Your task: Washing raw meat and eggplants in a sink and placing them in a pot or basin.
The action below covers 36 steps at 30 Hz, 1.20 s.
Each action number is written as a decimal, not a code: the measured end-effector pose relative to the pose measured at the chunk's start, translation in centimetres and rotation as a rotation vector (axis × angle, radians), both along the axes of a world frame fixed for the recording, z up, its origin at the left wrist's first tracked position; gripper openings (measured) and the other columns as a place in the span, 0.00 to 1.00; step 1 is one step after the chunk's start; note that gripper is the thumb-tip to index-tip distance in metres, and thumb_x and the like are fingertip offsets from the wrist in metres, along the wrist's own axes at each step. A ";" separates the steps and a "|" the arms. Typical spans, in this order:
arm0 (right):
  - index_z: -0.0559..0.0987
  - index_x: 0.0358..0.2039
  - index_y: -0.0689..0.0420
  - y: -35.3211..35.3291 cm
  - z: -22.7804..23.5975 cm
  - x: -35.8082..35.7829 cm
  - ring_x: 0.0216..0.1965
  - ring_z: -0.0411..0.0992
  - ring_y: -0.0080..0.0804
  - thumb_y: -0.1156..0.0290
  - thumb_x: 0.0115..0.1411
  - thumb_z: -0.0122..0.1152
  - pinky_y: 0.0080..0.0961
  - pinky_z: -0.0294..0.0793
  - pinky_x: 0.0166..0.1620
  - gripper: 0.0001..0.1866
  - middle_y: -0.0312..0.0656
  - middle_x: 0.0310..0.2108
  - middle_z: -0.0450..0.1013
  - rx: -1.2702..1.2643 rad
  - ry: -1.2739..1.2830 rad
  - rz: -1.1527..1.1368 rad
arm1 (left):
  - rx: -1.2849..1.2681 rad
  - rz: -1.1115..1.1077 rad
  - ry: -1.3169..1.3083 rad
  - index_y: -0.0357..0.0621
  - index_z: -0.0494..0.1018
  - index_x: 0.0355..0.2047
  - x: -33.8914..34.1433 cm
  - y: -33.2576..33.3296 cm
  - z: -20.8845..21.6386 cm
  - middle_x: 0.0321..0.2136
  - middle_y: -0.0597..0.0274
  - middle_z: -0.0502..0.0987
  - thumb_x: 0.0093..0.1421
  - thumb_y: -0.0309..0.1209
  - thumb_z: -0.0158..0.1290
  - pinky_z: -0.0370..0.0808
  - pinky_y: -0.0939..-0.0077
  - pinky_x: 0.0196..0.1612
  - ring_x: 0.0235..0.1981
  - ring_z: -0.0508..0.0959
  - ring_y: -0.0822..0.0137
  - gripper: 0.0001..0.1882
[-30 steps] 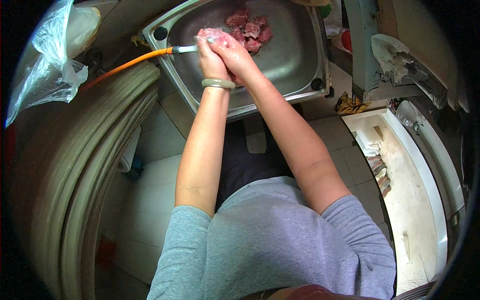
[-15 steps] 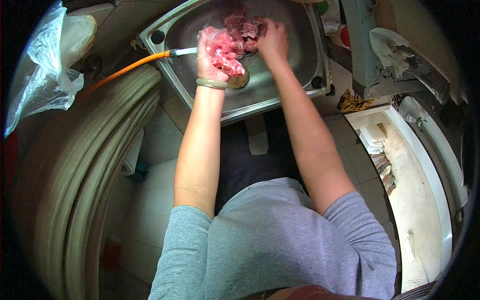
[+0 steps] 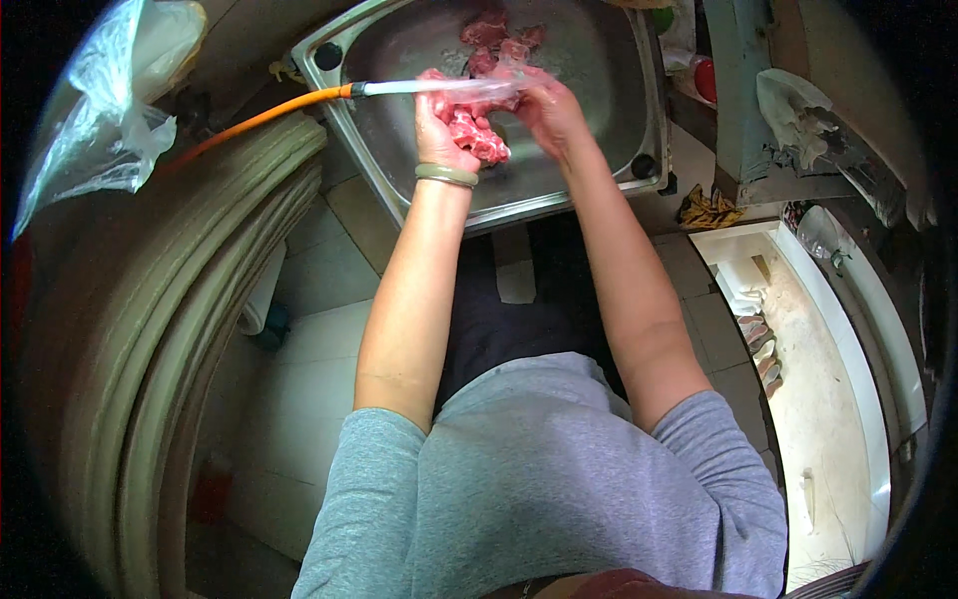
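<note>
Chunks of raw meat rest in my left hand, palm up over the sink, fingers curled round them. A greenish bangle circles that wrist. My right hand is beside it, its palm turned inward and its fingers closed on meat at the right end of the handful; splashing water partly covers the fingertips. From the white tip of an orange hose, a water stream runs across the meat to my right fingers. More raw meat lies in the metal sink behind my hands.
Clear plastic bags hang at the upper left, above a stack of curved pale boards. To the right stand a grey-blue post and a white open compartment. A yellow-black cloth lies by the sink.
My right hand has drawn back from the meat pile toward my left hand and turned its palm inward. My left hand has shifted slightly right, and the water now visibly streams across the meat.
</note>
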State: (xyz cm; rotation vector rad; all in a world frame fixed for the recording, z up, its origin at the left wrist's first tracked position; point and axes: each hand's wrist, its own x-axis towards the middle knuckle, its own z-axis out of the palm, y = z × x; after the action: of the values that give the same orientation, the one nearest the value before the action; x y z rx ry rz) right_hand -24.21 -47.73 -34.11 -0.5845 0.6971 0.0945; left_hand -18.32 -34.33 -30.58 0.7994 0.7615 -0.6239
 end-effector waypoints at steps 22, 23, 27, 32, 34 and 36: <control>0.74 0.37 0.57 3.5 2.4 4.4 0.20 0.60 0.15 0.71 0.55 0.55 0.19 0.63 0.23 0.10 0.28 0.21 0.65 -0.127 0.131 0.172 | -0.102 0.092 0.008 0.45 0.68 0.34 -1.8 2.9 -0.8 0.28 0.58 0.74 0.59 0.54 0.42 0.71 0.73 0.22 0.22 0.72 0.63 0.23; 0.74 0.35 0.57 3.9 2.8 4.7 0.19 0.60 0.16 0.71 0.54 0.56 0.18 0.62 0.22 0.08 0.29 0.21 0.65 -0.183 0.149 0.151 | -0.187 0.052 -0.018 0.46 0.68 0.34 -1.7 3.4 -1.4 0.28 0.58 0.74 0.59 0.54 0.42 0.72 0.72 0.24 0.24 0.73 0.63 0.23; 0.74 0.24 0.57 3.9 5.0 5.9 0.18 0.60 0.17 0.65 0.56 0.56 0.17 0.61 0.22 0.09 0.30 0.17 0.67 -0.429 0.228 0.127 | -0.122 0.227 0.170 0.51 0.66 0.29 -0.6 0.3 2.8 0.22 0.63 0.72 0.58 0.53 0.44 0.73 0.73 0.24 0.21 0.72 0.66 0.19; 0.77 0.28 0.56 4.7 3.5 4.8 0.34 0.69 0.34 0.59 0.55 0.54 0.31 0.68 0.39 0.13 0.42 0.32 0.72 -1.220 -0.031 0.240 | -0.531 0.180 0.047 0.52 0.70 0.33 -0.2 3.1 -3.5 0.32 0.62 0.74 0.58 0.51 0.45 0.71 0.61 0.41 0.36 0.73 0.62 0.17; 0.78 0.37 0.48 6.7 4.8 4.1 0.51 0.61 0.50 0.58 0.51 0.55 0.45 0.61 0.52 0.14 0.48 0.48 0.66 -1.405 -0.102 0.335 | -0.406 0.184 -0.118 0.53 0.70 0.35 0.4 1.8 -4.7 0.37 0.63 0.74 0.58 0.50 0.46 0.69 0.55 0.45 0.41 0.72 0.58 0.16; 0.75 0.44 0.44 7.0 6.9 3.6 0.54 0.58 0.55 0.55 0.51 0.56 0.51 0.58 0.53 0.19 0.48 0.50 0.65 -1.614 -0.125 0.413 | -0.506 0.091 -0.036 0.55 0.70 0.34 0.8 -0.2 -1.1 0.36 0.64 0.74 0.58 0.50 0.47 0.68 0.58 0.47 0.42 0.71 0.60 0.14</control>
State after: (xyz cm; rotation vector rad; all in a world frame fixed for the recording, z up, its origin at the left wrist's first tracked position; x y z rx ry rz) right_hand -20.57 -40.72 -27.26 -2.2566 0.3951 -0.1547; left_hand -17.49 -34.57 -31.71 0.3091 0.5676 -0.6808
